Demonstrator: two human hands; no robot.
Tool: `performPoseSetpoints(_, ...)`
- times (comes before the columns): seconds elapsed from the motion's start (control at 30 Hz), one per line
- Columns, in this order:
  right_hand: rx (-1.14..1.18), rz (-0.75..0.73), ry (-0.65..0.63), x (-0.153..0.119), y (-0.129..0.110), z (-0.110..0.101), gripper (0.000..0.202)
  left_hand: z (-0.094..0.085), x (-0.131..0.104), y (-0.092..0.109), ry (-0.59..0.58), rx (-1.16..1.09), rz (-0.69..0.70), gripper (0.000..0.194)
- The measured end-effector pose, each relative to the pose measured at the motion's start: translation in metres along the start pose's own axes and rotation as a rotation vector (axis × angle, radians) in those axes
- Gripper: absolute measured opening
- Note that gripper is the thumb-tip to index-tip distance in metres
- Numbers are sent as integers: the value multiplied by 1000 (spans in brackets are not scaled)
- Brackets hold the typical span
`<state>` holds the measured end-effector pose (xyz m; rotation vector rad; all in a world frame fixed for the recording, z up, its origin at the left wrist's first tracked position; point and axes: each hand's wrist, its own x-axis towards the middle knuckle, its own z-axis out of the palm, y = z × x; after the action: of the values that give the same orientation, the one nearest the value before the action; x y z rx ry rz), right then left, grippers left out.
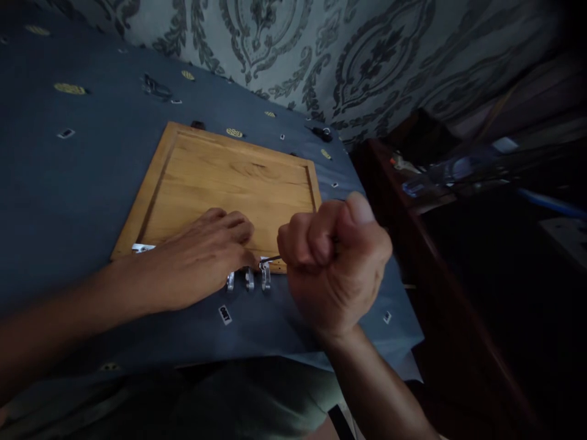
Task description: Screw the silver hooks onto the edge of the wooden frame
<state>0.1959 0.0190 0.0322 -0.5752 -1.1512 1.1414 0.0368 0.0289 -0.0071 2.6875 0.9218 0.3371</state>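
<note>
A wooden panel with a raised frame lies flat on the cloth-covered table. A silver metal hook rail appears to run along its near edge, with several hooks jutting toward me; its middle is hidden under my left arm. My left hand lies over the near edge, fingers bent, thumb and fingertips at the rail's right end. In a closed fist, my right hand grips a screwdriver, its handle hidden. The screwdriver's thin shaft points left, and its tip meets the rail's right end.
A blue-grey patterned tablecloth covers the table. Toward the back are a dark object and a small black item. A patterned curtain hangs behind. To the right, a dark wooden cabinet holds a clear plastic bottle.
</note>
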Motion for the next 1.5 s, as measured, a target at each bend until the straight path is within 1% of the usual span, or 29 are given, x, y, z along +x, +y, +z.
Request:
performPoseSetpoints(0.1,-59,-102,145,-2,3,7,52,-2,1,0,-68,-3,-9,31)
performPoseSetpoints(0.27,-141,-165,295,-3,6,12,56,-4,2,0,-75,-11,-17,24)
performPoseSetpoints(0.37,-190,-181,366,-6,8,16,55,-2,2,0,-49,-16,-7,20)
performPoseSetpoints(0.47,-242,-203,440,-10,11,20,57,2,1,-2,-19,-20,4,21)
performPoseSetpoints(0.53,-249,-202,456,-12,11,21,59,5,1,-3,7,-8,9,23)
performPoseSetpoints(0.6,-203,-172,398,-10,9,17,61,6,2,-3,15,16,7,24)
performPoseSetpoints(0.67,-133,-88,275,-7,7,7,57,5,3,-3,-10,29,-1,27)
performPoseSetpoints(0.77,-76,53,36,1,3,-18,34,4,4,-3,-33,9,-2,33)
performPoseSetpoints(0.83,-88,55,-141,8,0,-35,27,3,4,-3,-27,-7,7,36)
performPoseSetpoints(0.9,-112,25,-323,15,-2,-47,23,2,3,-4,-33,-9,11,38)
performPoseSetpoints(0.97,-87,40,-473,21,-3,-50,30,0,2,-3,-43,-11,9,38)
performPoseSetpoints(1.03,23,101,-550,26,-3,-46,47,-1,2,-2,-51,-23,5,36)
performPoseSetpoints(1.1,146,161,-551,29,-2,-37,58,-2,2,-1,-55,-34,-3,33)
performPoseSetpoints(1.17,195,196,-503,31,-1,-30,62,-3,3,-1,-64,-32,-18,33)
performPoseSetpoints(1.23,161,198,-438,31,-1,-25,65,-2,3,0,-57,-29,-22,33)
performPoseSetpoints(1.33,98,158,-334,27,-2,-20,65,0,3,-1,-25,-34,-6,28)
performPoseSetpoints(1.43,70,113,-218,20,-2,-14,62,1,1,-2,-22,-39,0,26)
performPoseSetpoints(1.5,62,102,-170,16,-2,-10,59,2,1,-3,-17,-33,8,28)
